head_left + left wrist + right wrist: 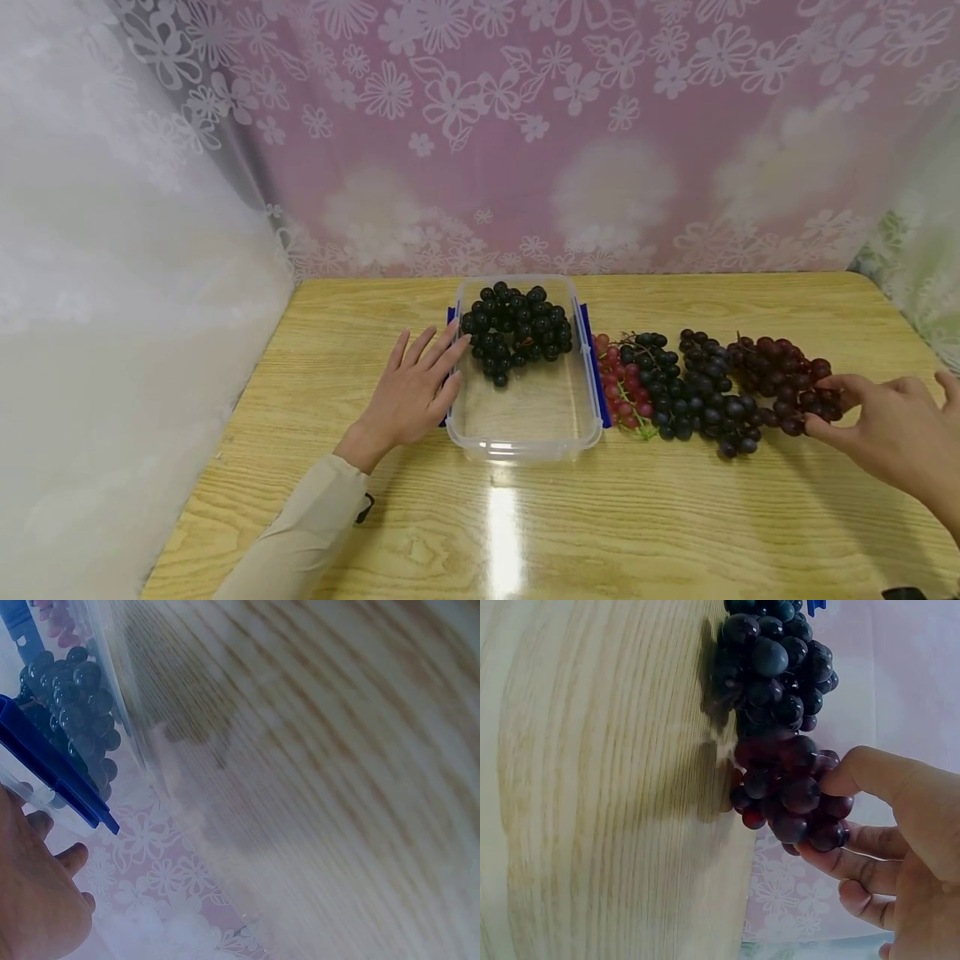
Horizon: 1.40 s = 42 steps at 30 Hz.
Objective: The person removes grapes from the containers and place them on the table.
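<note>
A clear plastic container [525, 417] with blue side latches stands on the table, holding dark green-black grapes [517, 321] in its far half. My left hand [416, 387], fingers straight and spread, rests at the container's left rim; in the left wrist view a blue latch [56, 765] lies just above its fingers. At the right, my right hand [885, 425] pinches the end of a dark red grape bunch [780, 371] between thumb and fingers. The right wrist view shows those red grapes [795, 791] in the fingertips, right beside darker grapes [772, 675].
Right of the container lie pink-red grapes [626, 387], a black bunch [663, 383] and a dark purple bunch [716, 396], side by side and touching. The wooden table [637, 525] meets a pink floral curtain [487, 167] at the back and a white one at the left.
</note>
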Motion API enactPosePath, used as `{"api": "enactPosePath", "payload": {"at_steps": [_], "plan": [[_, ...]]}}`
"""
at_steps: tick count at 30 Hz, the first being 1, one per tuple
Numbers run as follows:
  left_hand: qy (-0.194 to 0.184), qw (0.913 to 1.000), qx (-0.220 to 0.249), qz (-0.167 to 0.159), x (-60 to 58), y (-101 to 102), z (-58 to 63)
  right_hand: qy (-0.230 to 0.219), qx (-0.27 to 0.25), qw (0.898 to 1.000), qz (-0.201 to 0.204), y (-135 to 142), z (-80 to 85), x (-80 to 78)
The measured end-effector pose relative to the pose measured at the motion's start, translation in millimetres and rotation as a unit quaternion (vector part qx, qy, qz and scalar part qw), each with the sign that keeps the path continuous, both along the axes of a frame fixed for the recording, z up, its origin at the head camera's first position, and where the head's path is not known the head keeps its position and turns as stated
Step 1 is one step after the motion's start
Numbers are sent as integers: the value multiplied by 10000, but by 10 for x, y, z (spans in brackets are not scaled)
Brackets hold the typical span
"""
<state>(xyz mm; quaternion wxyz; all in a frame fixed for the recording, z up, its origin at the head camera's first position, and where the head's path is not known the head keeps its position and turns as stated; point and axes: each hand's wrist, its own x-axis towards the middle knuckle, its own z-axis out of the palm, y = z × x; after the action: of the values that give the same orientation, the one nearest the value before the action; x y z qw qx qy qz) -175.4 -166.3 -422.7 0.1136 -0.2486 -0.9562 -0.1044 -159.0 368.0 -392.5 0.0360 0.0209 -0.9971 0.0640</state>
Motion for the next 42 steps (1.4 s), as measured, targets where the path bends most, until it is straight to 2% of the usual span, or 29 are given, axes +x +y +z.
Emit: {"api": "enactPosePath", "payload": {"at_steps": [6,13,21,34,42], "plan": [[-6,10000,-33,15,1,-3,3,-282,278,9991,179,54,-53,-22],[-33,10000,-22,3,11,0,15,-824,122,9951,531,87,-101,-34],[-10,10000,-62,-11,8,2,14,-1026,62,9933,522,46,-122,-54],[28,10000,-58,4,7,-10,21,-472,-168,9971,570,-7,-192,-82],[-60,10000,-64,41,11,1,1,-407,-226,9976,519,72,-256,-31]]}}
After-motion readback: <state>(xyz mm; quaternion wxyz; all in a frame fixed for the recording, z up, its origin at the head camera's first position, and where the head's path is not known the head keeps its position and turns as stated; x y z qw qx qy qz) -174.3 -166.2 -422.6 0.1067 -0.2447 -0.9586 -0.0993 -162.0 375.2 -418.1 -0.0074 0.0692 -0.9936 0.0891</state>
